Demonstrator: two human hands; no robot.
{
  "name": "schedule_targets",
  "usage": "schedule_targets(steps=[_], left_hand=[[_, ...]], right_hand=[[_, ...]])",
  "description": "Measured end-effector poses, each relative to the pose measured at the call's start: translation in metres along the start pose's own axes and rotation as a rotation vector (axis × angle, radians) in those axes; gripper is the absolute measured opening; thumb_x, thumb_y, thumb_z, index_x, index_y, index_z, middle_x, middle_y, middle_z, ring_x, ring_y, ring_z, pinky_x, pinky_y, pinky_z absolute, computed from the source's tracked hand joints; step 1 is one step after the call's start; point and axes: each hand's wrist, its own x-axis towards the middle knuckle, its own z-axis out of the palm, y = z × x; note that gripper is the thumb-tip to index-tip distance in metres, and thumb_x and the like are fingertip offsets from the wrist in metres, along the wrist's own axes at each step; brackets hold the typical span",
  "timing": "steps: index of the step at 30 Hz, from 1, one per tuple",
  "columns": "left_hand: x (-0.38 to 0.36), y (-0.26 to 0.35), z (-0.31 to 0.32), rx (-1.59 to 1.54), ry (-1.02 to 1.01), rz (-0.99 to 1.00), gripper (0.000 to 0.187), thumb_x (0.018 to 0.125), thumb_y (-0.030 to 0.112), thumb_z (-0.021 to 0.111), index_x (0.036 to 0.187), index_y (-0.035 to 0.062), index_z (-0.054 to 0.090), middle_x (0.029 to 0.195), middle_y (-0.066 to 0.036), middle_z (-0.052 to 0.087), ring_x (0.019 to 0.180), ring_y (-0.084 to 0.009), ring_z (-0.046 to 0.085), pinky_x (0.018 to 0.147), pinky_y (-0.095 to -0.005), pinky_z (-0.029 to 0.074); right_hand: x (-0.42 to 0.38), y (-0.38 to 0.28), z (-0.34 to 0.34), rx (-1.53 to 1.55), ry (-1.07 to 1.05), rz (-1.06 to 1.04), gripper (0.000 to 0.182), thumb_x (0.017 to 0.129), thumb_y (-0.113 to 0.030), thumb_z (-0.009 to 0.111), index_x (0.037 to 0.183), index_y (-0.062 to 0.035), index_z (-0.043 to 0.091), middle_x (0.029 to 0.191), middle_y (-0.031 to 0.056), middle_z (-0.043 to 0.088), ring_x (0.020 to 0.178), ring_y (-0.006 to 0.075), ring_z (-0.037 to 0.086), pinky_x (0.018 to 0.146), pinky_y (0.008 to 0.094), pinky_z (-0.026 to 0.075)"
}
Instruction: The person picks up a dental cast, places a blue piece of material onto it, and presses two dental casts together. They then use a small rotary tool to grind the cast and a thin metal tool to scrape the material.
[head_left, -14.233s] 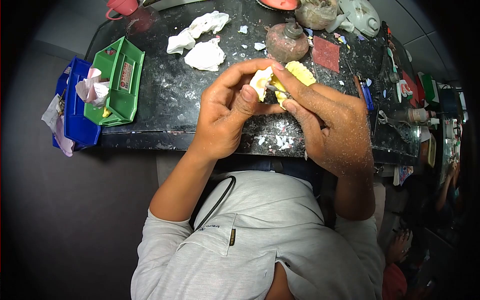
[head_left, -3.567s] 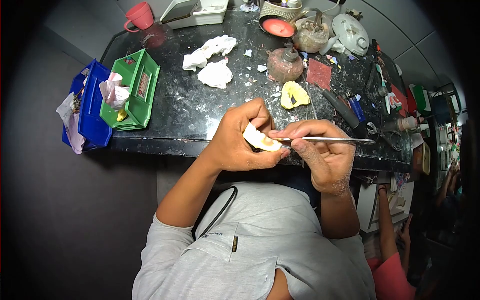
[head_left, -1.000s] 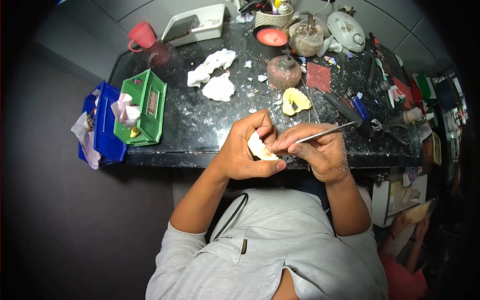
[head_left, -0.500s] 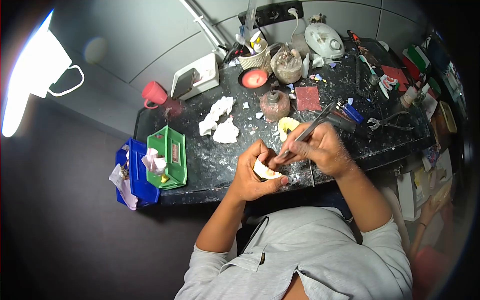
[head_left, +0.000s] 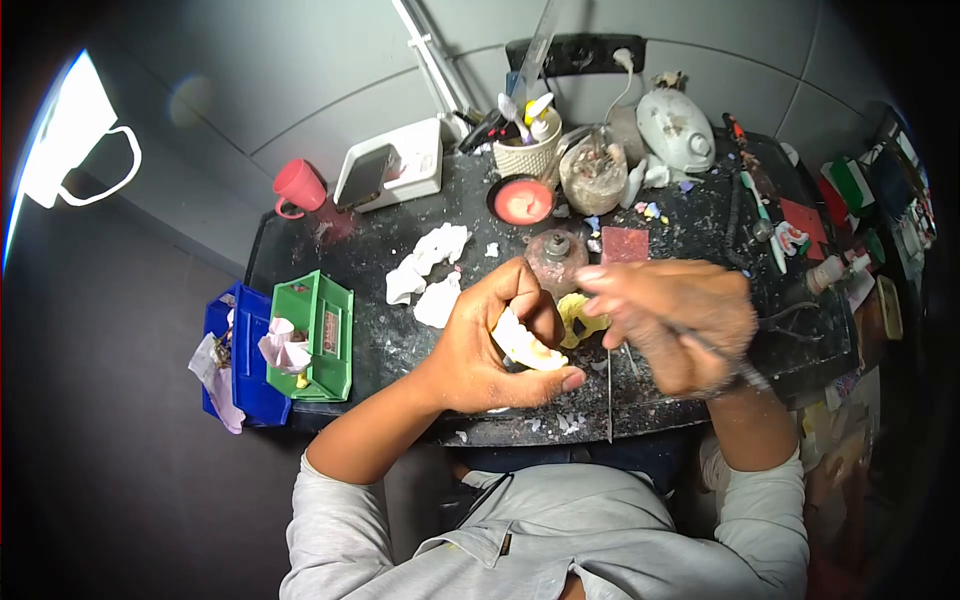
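My left hand (head_left: pixel 480 350) is closed around a pale, curved dental cast (head_left: pixel 524 342), gripping it between thumb and fingers over the table's front part. To its right, my right hand (head_left: pixel 675 325) is raised, blurred by motion, its fingers closed on a thin metal tool (head_left: pixel 728 358) that slants down to the right. A yellow arch-shaped piece (head_left: pixel 580 320) lies between the two hands. Behind it stands a round glass burner (head_left: pixel 556 258). Another thin metal tool (head_left: pixel 610 400) lies below the yellow piece, toward the front edge.
Crumpled white tissue (head_left: pixel 436 262) lies left of the burner. Green (head_left: pixel 340 345) and blue bins (head_left: pixel 243 350) sit at the left edge. Farther back are a pink cup (head_left: pixel 299 186), a white tray (head_left: pixel 425 160), a red wax dish (head_left: pixel 523 201) and a jar (head_left: pixel 593 178). Pliers (head_left: pixel 790 322) lie right.
My right hand has moved right, away from the cast, and its tool now points down to the right. My left hand still holds the cast. The view has shifted.
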Motion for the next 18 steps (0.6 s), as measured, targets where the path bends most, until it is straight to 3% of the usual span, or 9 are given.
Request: schedule_targets(steps=[3,5,6,8,9,12,18], left_hand=[[-0.006,-0.009,0.000,-0.008,0.063,0.037,0.061,0.072,-0.004,0.089,0.089,0.0138,0.033,0.076,0.002,0.048,0.069,-0.0041,0.042,0.060,-0.0213,0.036],[-0.010,-0.012,0.002,-0.028,0.122,0.052,0.062,0.073,-0.004,0.089,0.089,0.0135,0.032,0.075,0.002,0.045,0.068,-0.0042,0.039,0.056,-0.0217,0.032],[-0.011,-0.010,0.000,0.032,0.120,0.022,0.062,0.072,-0.004,0.089,0.090,0.0130,0.033,0.074,0.002,0.044,0.067,-0.0044,0.039,0.056,-0.0222,0.032],[-0.009,-0.021,0.000,-0.028,0.090,0.101,0.061,0.071,-0.004,0.089,0.091,0.0123,0.033,0.076,0.001,0.044,0.068,-0.0045,0.040,0.057,-0.0214,0.032],[-0.012,-0.022,0.001,-0.153,0.089,0.043,0.061,0.070,-0.004,0.088,0.092,0.0117,0.033,0.080,0.000,0.047,0.070,-0.0045,0.042,0.059,-0.0209,0.035],[-0.016,-0.020,0.003,-0.235,0.060,-0.048,0.062,0.070,-0.004,0.087,0.092,0.0115,0.032,0.083,-0.002,0.049,0.072,-0.0046,0.044,0.061,-0.0207,0.038],[-0.015,-0.026,0.006,-0.308,0.038,0.014,0.063,0.069,-0.003,0.088,0.095,0.0108,0.033,0.085,-0.001,0.047,0.075,-0.0053,0.045,0.062,-0.0210,0.038]], right_hand=[[0.004,0.003,0.004,-0.032,0.000,0.032,0.018,0.097,-0.003,0.065,0.110,0.0070,0.073,0.091,0.0197,0.075,0.070,0.0196,0.073,0.068,0.0306,0.062],[0.002,0.006,0.017,-0.020,0.036,-0.046,0.019,0.097,-0.002,0.065,0.112,0.0075,0.072,0.097,0.0209,0.074,0.078,0.0207,0.074,0.072,0.0312,0.062],[0.003,-0.005,0.009,0.062,-0.124,0.080,0.016,0.096,-0.002,0.067,0.109,0.0062,0.071,0.102,0.0217,0.073,0.089,0.0256,0.075,0.081,0.0344,0.063],[-0.006,0.005,0.014,0.188,-0.162,0.043,0.010,0.093,0.001,0.069,0.102,0.0053,0.069,0.105,0.0231,0.072,0.094,0.0298,0.076,0.088,0.0376,0.064],[-0.005,0.001,0.014,0.238,-0.206,0.103,0.011,0.092,0.002,0.071,0.102,0.0046,0.067,0.107,0.0246,0.072,0.099,0.0327,0.076,0.088,0.0398,0.064],[-0.006,0.008,0.015,0.279,-0.238,0.026,0.012,0.091,0.005,0.070,0.100,0.0046,0.063,0.103,0.0262,0.071,0.097,0.0344,0.076,0.089,0.0408,0.065],[-0.011,0.007,0.019,0.452,-0.243,0.187,0.008,0.095,0.003,0.067,0.099,0.0064,0.061,0.099,0.0271,0.069,0.095,0.0379,0.075,0.091,0.0501,0.064]])
